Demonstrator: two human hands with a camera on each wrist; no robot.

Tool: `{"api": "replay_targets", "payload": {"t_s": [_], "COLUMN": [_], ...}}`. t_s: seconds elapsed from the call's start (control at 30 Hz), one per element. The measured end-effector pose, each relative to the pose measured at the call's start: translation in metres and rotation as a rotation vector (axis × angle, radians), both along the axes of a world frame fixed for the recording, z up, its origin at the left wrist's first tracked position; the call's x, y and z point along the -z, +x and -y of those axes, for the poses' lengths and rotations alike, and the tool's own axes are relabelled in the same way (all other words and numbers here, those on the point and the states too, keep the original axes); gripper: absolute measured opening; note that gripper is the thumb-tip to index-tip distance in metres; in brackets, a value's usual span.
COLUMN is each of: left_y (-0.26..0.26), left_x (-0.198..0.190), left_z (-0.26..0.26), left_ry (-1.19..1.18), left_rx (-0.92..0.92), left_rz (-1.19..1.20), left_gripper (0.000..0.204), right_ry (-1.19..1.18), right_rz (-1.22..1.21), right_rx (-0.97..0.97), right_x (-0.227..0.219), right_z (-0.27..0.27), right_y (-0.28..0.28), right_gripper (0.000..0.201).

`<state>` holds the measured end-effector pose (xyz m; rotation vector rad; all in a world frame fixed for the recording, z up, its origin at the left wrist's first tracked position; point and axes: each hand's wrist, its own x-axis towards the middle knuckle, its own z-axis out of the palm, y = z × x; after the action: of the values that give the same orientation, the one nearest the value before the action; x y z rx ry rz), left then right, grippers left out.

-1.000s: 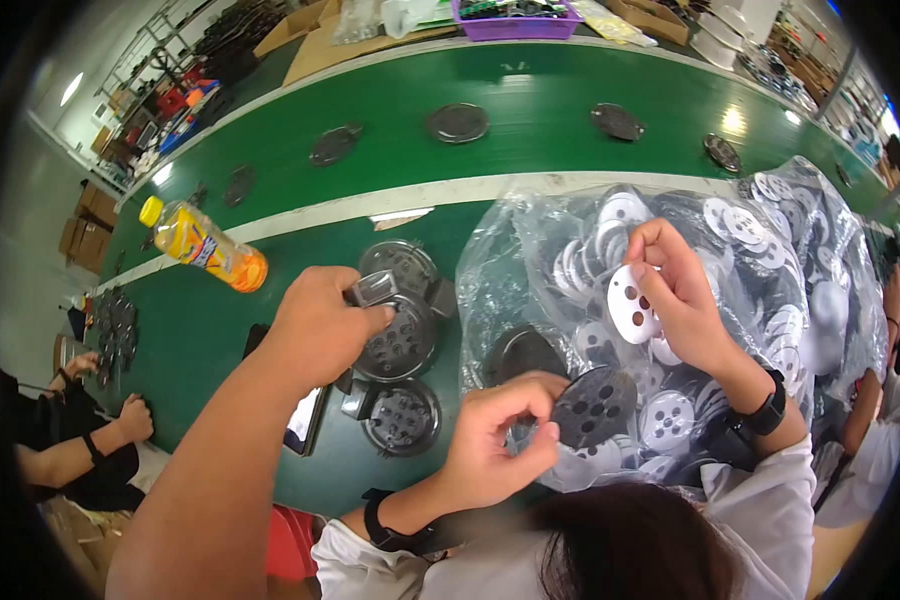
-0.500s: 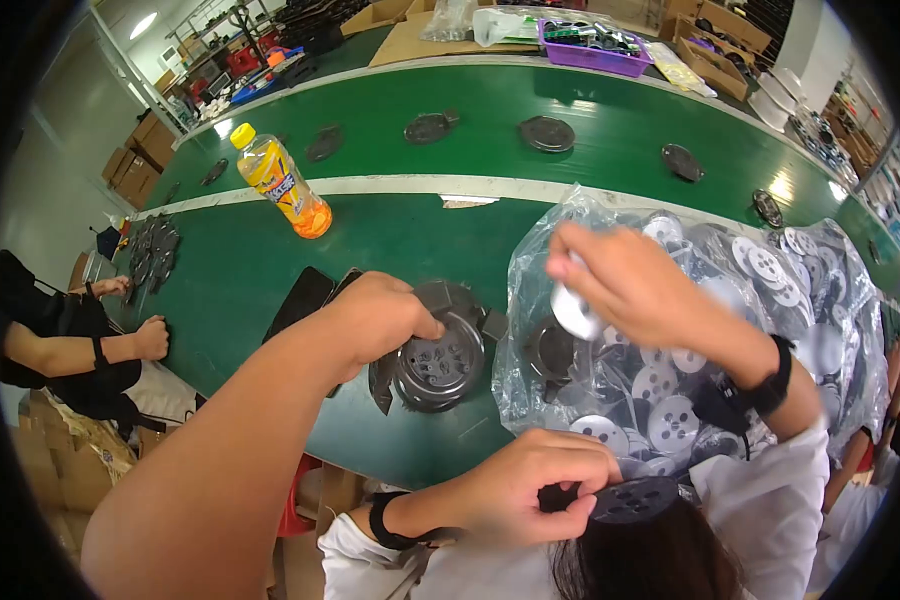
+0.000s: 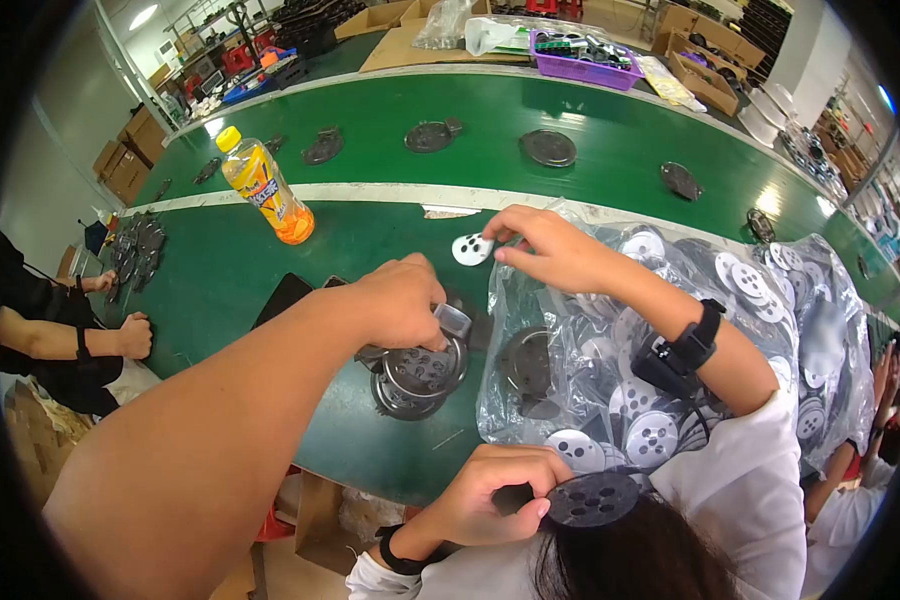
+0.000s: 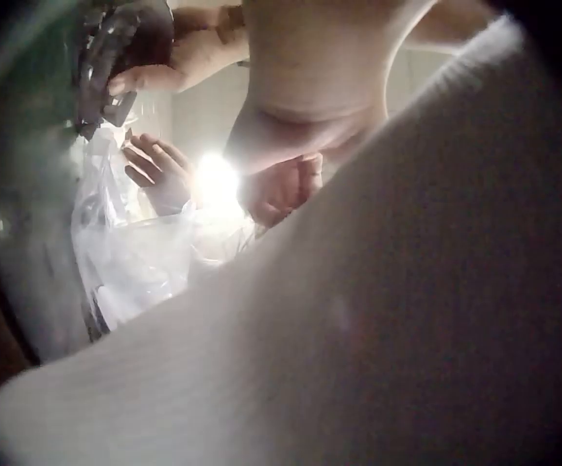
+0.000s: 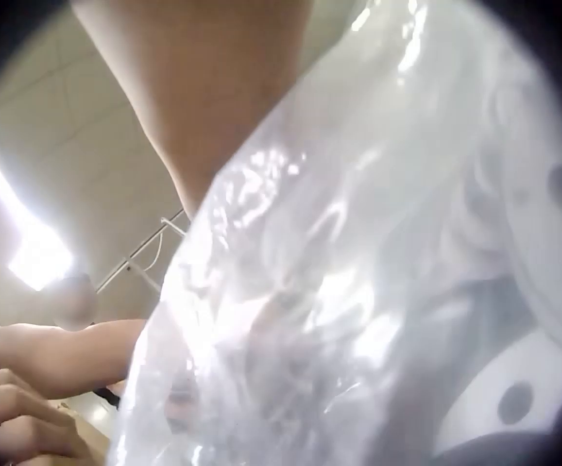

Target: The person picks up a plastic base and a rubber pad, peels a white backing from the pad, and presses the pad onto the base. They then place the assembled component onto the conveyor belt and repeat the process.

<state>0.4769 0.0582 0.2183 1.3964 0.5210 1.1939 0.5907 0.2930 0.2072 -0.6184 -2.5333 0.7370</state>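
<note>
Head view. Left hand (image 3: 505,492), near the bottom edge beside the table's near rim, pinches a dark perforated disc (image 3: 592,498) by its left edge between curled fingers and thumb; disc lies roughly flat, off the table, in front of the person's hair.

Right hand (image 3: 550,247), arm stretched forward over the clear plastic bag (image 3: 670,340), pinches a small white perforated disc (image 3: 471,249) at its fingertips. This disc sits just above or on the green conveyor belt (image 3: 390,240), left of the bag's edge; contact with the belt cannot be told. Black band on the right wrist.

Bag lies on the belt, filled with white and dark perforated discs.

A second person's bare arm crosses from lower left; that hand (image 3: 400,300) grips a stack of dark round housings (image 3: 417,370) on the belt, just left of the bag.

Orange drink bottle (image 3: 265,192) lies tilted on the belt, well apart to the left. Single dark round parts (image 3: 548,147) sit spaced along the far lane.

Left wrist view: mostly white sleeve; bag and hands small, blurred. Right wrist view: bag film and spotted discs close up.
</note>
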Motion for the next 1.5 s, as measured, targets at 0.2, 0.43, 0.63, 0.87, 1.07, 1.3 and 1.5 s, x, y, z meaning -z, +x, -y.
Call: {"api": "replay_targets", "payload": {"t_s": [0.2, 0.43, 0.63, 0.87, 1.07, 1.3, 1.5], "left_y": [-0.003, 0.002, 0.004, -0.002, -0.012, -0.022, -0.011], "left_x": [0.019, 0.019, 0.017, 0.019, 0.021, 0.015, 0.018], "left_z": [-0.005, -0.016, -0.024, -0.019, -0.017, -0.024, -0.027], "left_ry": [-0.17, -0.466, -0.716, -0.64, -0.219, 0.454, 0.586], "left_rx": [-0.175, -0.248, -0.234, -0.273, -0.435, -0.622, -0.745], "left_rz": [0.133, 0.35, 0.471, 0.474, 0.165, -0.522, -0.57], "left_gripper": [0.011, 0.01, 0.009, 0.01, 0.007, 0.013, 0.021], "right_ry": [-0.449, -0.232, -0.026, 0.169, -0.539, -1.347, -1.321], "right_rz": [-0.132, -0.344, -0.368, -0.369, -0.337, 0.181, 0.176], "right_rx": [-0.236, -0.209, -0.243, -0.307, -0.118, -0.308, -0.283], "right_x": [-0.053, -0.046, -0.047, -0.045, -0.041, -0.038, -0.033], "right_z": [0.045, 0.07, 0.08, 0.079, 0.084, 0.079, 0.083], "right_y": [0.032, 0.057, 0.064, 0.063, 0.065, 0.06, 0.057], "right_gripper": [0.02, 0.019, 0.019, 0.02, 0.018, 0.031, 0.023]}}
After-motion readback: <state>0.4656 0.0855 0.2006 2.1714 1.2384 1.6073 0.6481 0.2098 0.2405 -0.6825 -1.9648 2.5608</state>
